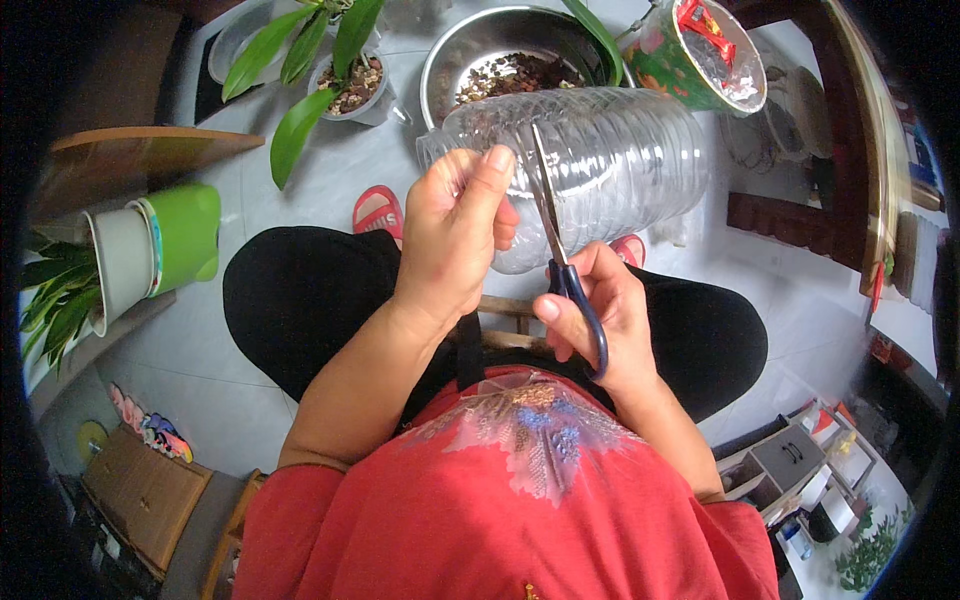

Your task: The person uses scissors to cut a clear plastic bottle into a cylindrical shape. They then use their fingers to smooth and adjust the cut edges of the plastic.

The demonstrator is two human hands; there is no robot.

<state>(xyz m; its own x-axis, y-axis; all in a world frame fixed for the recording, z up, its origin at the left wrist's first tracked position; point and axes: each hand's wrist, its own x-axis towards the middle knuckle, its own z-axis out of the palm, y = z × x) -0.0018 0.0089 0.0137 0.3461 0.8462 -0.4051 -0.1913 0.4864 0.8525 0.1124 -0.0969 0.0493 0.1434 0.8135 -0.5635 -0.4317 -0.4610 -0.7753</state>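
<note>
A large clear plastic bottle (637, 157) with ribbed walls lies on its side in front of me, between my knees. My left hand (457, 217) grips it near its left end, thumb on top and fingers curled under. In my right hand (607, 315) is a pair of scissors (551, 202) with dark blue handles, thumb and fingers around the loops. Its blades point away from me and lie against the bottle's wall, just right of my left thumb. Whether the blades pierce the plastic cannot be made out.
Beyond the bottle stands a steel basin (442, 52) holding brown potting chips (517, 75). A potted orchid (352, 90) is at its left, a green patterned bin (660, 60) with wrappers at its right. Green and white planters (180, 232) stand further left. Red slippers (379, 210) are on my feet.
</note>
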